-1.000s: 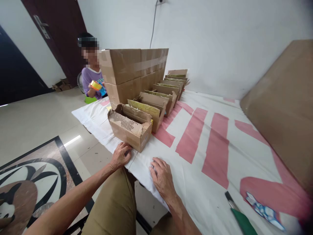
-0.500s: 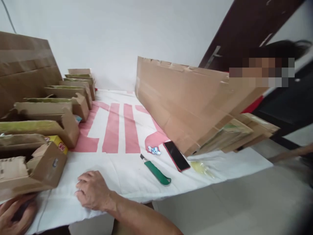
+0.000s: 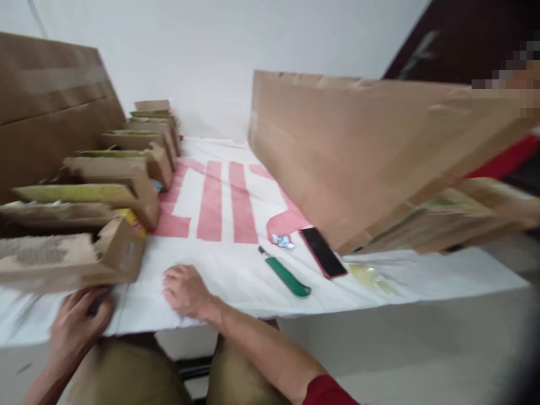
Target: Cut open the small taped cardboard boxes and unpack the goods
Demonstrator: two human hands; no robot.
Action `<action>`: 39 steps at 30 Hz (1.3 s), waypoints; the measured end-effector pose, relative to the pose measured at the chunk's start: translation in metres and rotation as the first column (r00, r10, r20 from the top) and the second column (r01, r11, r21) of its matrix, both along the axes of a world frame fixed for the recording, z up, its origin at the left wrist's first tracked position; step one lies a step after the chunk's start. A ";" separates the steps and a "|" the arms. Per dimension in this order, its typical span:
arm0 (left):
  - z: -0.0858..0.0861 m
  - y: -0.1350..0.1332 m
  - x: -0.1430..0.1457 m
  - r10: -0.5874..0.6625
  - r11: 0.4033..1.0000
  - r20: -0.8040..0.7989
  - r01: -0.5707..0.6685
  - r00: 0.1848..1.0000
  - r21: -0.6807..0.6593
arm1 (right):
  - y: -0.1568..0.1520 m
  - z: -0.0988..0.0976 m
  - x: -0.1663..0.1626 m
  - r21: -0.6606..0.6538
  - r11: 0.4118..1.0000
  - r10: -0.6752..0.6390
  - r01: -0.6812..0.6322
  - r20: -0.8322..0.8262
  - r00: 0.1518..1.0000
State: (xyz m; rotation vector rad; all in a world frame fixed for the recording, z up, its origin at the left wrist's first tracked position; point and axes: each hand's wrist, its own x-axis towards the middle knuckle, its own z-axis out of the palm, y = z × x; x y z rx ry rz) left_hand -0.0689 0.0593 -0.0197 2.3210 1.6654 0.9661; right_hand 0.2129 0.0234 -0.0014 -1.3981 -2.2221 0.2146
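My left hand (image 3: 80, 315) is at the table's front edge, just below the nearest cardboard box. Its fingers curl round a small dark object (image 3: 98, 302); the kind is too blurred to tell. My right hand (image 3: 185, 289) rests on the white cloth (image 3: 223, 264) in a loose fist, and nothing shows in it. To its right lies a green utility knife (image 3: 287, 277) with its blade tip pointing to the back left. A phone with a red edge (image 3: 324, 253) lies beyond the knife, near a small blue-and-white wrapper (image 3: 282, 242).
Open cardboard boxes (image 3: 124, 253) stand in a row along the left, before a tall cardboard sheet (image 3: 50, 84). A large cardboard piece (image 3: 346, 146) leans at the right, with flattened cardboard (image 3: 451, 216) beside it. A yellowish clear packet (image 3: 369, 277) lies near the front edge. Another person is partly visible at far right.
The view has swung left and down, so the table things sit farther right and higher, and my legs show. Both hands keep about the same places on the table.
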 end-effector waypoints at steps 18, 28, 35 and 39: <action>0.006 0.008 0.026 0.095 0.985 -0.023 -0.090 0.995 0.145 | 0.007 0.000 0.006 -0.002 0.999 0.042 -0.043 -0.147 0.988; 0.006 0.013 0.021 0.114 0.993 -0.060 -0.111 0.992 0.047 | 0.012 0.001 0.002 -0.062 0.998 0.014 -0.024 -0.164 0.986; 0.008 0.015 0.023 0.105 0.993 -0.054 -0.102 0.993 0.057 | 0.012 0.002 0.002 -0.019 1.000 0.010 -0.013 -0.156 0.988; 0.008 0.015 0.023 0.110 0.993 -0.052 -0.107 0.993 0.053 | 0.014 -0.001 0.002 -0.009 1.000 0.008 -0.009 -0.156 0.988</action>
